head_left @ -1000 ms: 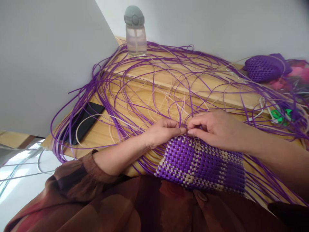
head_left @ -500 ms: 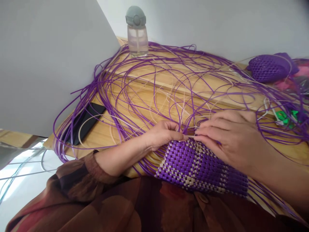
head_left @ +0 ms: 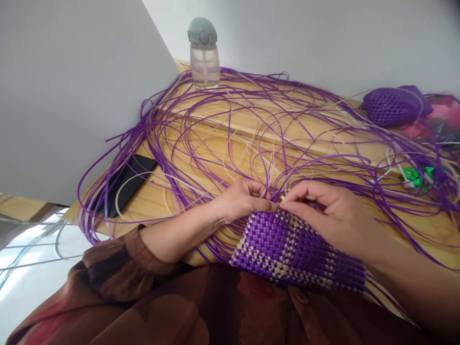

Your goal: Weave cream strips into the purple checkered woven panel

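Observation:
A woven purple and cream panel (head_left: 273, 244) lies against my lap at the table's front edge, with long loose strands fanning out from its sides. At its upper edge my left hand (head_left: 247, 197) is closed, thumb and fingers pinching the edge where purple strands come out. Close beside it, my right hand (head_left: 330, 206) pinches a short end of a cream strand (head_left: 282, 198) between thumb and forefinger, just above the weave. The right palm covers part of the panel's upper right edge.
Long purple strands (head_left: 168, 172) loop over the wooden table (head_left: 215, 143). A water bottle (head_left: 204, 62) stands at the back, and a black phone (head_left: 129, 184) lies at left under strands. Further right are a purple woven piece (head_left: 393, 106) and a green item (head_left: 419, 177). A grey panel (head_left: 79, 96) rises at left.
My right hand has turned and drawn its fingertips left, close to my left hand. The cream strand between the hands now shows only as a short end. The view has shifted slightly.

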Demonstrator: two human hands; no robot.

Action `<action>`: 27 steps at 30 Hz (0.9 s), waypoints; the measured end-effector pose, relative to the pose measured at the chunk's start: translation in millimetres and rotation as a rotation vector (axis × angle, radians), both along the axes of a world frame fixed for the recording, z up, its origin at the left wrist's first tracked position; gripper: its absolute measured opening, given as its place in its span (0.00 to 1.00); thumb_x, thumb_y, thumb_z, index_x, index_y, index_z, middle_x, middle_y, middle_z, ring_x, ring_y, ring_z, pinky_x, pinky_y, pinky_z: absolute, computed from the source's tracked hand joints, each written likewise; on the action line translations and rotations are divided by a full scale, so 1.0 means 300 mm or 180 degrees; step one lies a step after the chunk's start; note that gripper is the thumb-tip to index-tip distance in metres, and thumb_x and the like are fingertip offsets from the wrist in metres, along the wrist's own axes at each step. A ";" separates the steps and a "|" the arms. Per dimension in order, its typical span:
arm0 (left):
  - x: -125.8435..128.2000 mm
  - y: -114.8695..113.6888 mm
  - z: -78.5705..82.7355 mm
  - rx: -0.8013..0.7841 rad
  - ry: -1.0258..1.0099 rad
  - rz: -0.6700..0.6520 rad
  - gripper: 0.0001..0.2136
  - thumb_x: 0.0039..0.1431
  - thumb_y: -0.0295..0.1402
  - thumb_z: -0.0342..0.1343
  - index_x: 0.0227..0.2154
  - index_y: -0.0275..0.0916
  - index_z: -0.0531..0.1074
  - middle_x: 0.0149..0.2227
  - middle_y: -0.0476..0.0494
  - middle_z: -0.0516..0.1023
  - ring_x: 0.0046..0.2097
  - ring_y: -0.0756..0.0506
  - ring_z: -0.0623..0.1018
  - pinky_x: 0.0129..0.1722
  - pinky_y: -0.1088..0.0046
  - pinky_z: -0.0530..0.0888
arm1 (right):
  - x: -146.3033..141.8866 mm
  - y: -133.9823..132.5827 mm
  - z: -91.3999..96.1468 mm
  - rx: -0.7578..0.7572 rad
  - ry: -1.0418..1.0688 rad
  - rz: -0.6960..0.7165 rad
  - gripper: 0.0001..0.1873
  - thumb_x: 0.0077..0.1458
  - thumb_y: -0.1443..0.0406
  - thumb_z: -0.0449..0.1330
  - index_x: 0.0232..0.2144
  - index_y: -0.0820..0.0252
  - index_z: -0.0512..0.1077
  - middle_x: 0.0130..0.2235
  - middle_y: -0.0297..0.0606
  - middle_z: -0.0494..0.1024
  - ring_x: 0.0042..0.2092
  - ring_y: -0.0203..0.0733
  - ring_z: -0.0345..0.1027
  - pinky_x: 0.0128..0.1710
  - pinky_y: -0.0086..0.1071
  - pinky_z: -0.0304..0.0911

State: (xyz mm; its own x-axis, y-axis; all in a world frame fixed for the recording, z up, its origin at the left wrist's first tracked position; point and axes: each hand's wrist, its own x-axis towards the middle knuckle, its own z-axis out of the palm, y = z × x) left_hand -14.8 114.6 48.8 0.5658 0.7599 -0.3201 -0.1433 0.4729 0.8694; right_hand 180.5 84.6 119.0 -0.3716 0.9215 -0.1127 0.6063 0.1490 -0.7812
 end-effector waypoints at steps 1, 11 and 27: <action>0.000 0.000 0.002 0.0017 -0.0016 -0.0015 0.14 0.38 0.32 0.71 0.23 0.32 0.72 0.21 0.53 0.71 0.23 0.56 0.67 0.26 0.77 0.61 | -0.002 0.012 -0.012 -0.0101 0.0011 -0.0211 0.09 0.57 0.57 0.62 0.33 0.55 0.75 0.31 0.33 0.80 0.32 0.38 0.73 0.36 0.33 0.67; 0.010 -0.003 0.005 -0.0072 -0.0139 0.0067 0.15 0.35 0.31 0.73 0.23 0.31 0.73 0.23 0.51 0.74 0.25 0.56 0.69 0.29 0.77 0.62 | -0.001 0.024 -0.018 -0.0018 -0.0118 -0.0384 0.09 0.55 0.57 0.64 0.35 0.56 0.77 0.33 0.32 0.82 0.32 0.36 0.75 0.33 0.30 0.66; 0.003 -0.010 0.005 0.0376 0.0151 0.0023 0.16 0.41 0.36 0.70 0.22 0.33 0.69 0.20 0.54 0.67 0.23 0.57 0.62 0.24 0.77 0.55 | -0.026 0.071 0.009 -0.0256 -0.0855 -0.0163 0.07 0.51 0.60 0.62 0.29 0.57 0.78 0.27 0.32 0.80 0.26 0.36 0.72 0.25 0.29 0.62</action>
State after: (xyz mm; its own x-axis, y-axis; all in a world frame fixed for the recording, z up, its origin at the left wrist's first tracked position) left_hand -14.0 111.5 50.3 0.5465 0.7979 -0.2543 -0.1039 0.3659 0.9248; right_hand 172.6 105.9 121.6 -0.2718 0.9224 -0.2743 0.7983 0.0569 -0.5996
